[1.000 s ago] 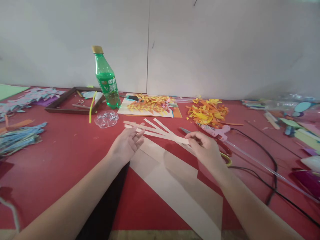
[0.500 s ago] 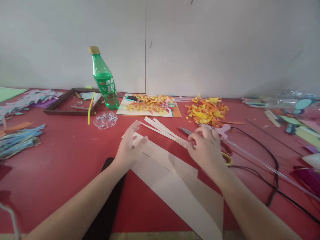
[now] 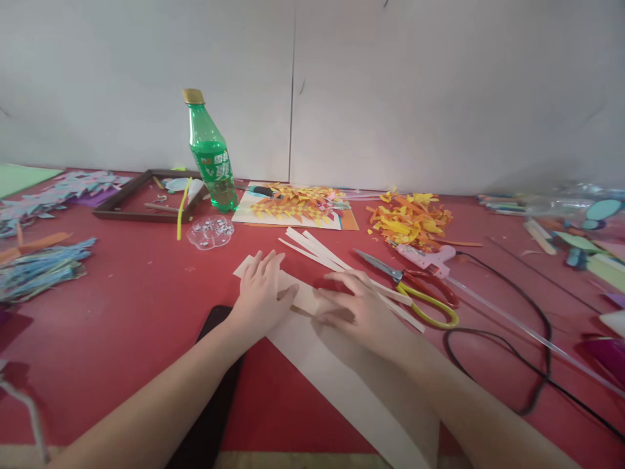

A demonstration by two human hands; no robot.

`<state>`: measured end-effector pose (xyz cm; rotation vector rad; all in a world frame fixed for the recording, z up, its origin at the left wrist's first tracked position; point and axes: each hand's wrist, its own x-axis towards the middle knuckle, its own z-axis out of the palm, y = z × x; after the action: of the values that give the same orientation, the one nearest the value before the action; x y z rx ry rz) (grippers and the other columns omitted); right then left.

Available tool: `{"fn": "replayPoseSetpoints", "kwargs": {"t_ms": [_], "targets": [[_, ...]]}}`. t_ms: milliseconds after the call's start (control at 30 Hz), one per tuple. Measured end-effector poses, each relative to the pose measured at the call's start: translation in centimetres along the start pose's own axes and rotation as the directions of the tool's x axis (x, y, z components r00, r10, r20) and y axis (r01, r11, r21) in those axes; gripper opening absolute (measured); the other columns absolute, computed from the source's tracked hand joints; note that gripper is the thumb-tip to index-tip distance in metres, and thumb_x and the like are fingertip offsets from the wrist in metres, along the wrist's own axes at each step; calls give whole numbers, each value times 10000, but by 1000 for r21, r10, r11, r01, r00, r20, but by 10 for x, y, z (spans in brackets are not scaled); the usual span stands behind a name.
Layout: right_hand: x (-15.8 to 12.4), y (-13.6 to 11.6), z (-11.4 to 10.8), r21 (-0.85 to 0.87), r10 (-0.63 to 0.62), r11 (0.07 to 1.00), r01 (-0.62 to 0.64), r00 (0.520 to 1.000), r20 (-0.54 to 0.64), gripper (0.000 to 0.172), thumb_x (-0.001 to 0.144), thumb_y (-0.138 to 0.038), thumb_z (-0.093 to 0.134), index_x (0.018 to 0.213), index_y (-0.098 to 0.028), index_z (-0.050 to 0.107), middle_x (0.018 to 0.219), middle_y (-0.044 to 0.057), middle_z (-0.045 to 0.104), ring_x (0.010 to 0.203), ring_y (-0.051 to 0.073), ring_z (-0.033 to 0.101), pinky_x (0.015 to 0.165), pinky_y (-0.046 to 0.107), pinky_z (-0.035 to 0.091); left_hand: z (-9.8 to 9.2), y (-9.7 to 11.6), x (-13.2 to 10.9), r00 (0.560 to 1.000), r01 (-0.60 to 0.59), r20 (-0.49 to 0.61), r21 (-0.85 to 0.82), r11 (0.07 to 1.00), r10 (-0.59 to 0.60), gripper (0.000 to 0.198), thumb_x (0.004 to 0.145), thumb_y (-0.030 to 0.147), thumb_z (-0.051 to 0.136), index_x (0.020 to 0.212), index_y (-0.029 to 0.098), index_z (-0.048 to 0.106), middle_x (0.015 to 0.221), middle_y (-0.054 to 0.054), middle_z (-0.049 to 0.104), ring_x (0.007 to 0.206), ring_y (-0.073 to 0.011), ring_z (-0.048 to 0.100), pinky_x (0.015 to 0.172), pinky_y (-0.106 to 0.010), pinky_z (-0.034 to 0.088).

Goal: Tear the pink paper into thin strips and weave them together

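My left hand (image 3: 261,293) rests on the upper left end of a white paper strip (image 3: 303,298), its fingers apart. On the same strip, farther right, my right hand (image 3: 356,306) touches the paper with bent, spread fingers. Beneath them a larger white sheet (image 3: 336,384) slants toward the table's front edge. Several narrow white paper strips (image 3: 317,249) lie beyond my hands, partly covered by the right one. Beside my right hand are scissors (image 3: 390,270) with one red and one yellow handle loop, lying apart from it.
A pink glue gun (image 3: 424,257) with a black cord lies right of the scissors. Yellow and orange paper scraps (image 3: 413,218) are piled behind. A green bottle (image 3: 215,163), a clear dish (image 3: 209,232) and a brown frame (image 3: 141,215) stand left. A black phone-like object (image 3: 215,384) lies under my left forearm.
My right hand has moved left from the narrow strips onto the wider strip, uncovering the scissors. My left hand has lowered flat onto the paper. The view has shifted slightly.
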<state>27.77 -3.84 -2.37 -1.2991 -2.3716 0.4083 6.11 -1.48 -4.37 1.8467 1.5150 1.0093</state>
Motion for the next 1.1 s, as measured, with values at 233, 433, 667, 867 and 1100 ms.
{"fn": "replayPoseSetpoints", "kwargs": {"t_ms": [233,433,667,867,1100], "targets": [[1,1,-3,78,-58,995,58,998,-1,178,879,-231,587,1027,-215,684,985,62,689,929,208,608,849,379,485,-7,14,-4,936,-246,280,88,965,213,435,837,410,572,1257,300,539,1292,-67,585,1347,-345,295,1089,-569,-28],[-5,13,-6,44,-130,989,140,974,-184,204,904,-229,542,1090,-237,626,996,64,686,939,209,619,836,368,490,-10,20,-4,907,-316,325,103,943,268,405,807,212,582,1206,282,595,1115,-82,666,1115,-309,524,1085,-553,47],[-4,26,-19,-226,-226,964,138,874,-431,232,857,-122,530,1027,-240,636,974,60,696,910,223,627,847,399,444,-14,17,0,986,-155,66,14,988,154,265,785,141,560,928,288,728,850,-55,704,822,-270,582,863,-387,377],[-2,31,-25,-322,-96,927,-192,708,-700,216,865,-153,511,1033,-222,627,1077,113,647,1038,290,587,937,472,405,-16,21,-3,999,-6,-53,-202,979,-5,172,720,176,666,828,293,732,795,-37,680,828,-262,548,684,-267,366],[-7,17,-20,-324,-167,939,-117,667,-726,169,827,-154,603,977,-233,608,1077,113,609,1072,301,542,941,492,419,-15,27,-4,997,-37,-79,-207,978,21,178,750,154,621,829,281,717,857,-27,674,759,-202,552,631,-242,366]]}}
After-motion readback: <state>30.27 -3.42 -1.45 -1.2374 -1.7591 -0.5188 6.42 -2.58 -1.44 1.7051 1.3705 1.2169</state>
